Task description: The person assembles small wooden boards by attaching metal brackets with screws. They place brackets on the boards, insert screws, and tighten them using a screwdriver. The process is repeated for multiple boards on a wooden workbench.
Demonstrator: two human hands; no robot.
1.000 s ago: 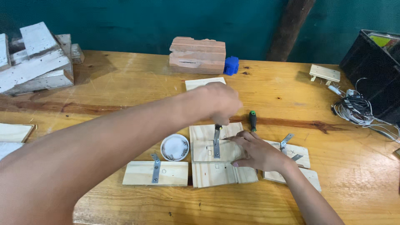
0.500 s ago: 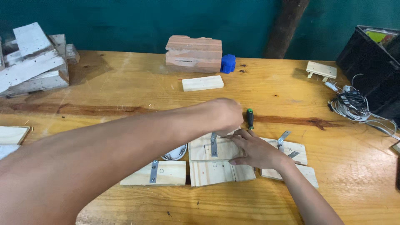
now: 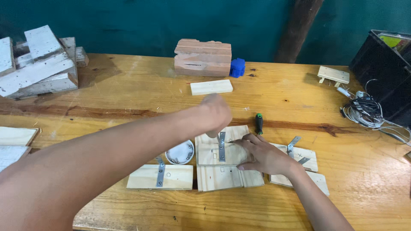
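A: Item, bracket: thin stiff metal, light, likely slippery, lying on the middle board.

B: I see my left hand fisted above it, contents hidden; my right hand lies spread, pressing the board's edge. Hold the board there

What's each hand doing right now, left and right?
Left hand: closed in a fist above the metal bracket; what it grips is hidden.
Right hand: open, fingers spread flat, pressing on the wooden board.
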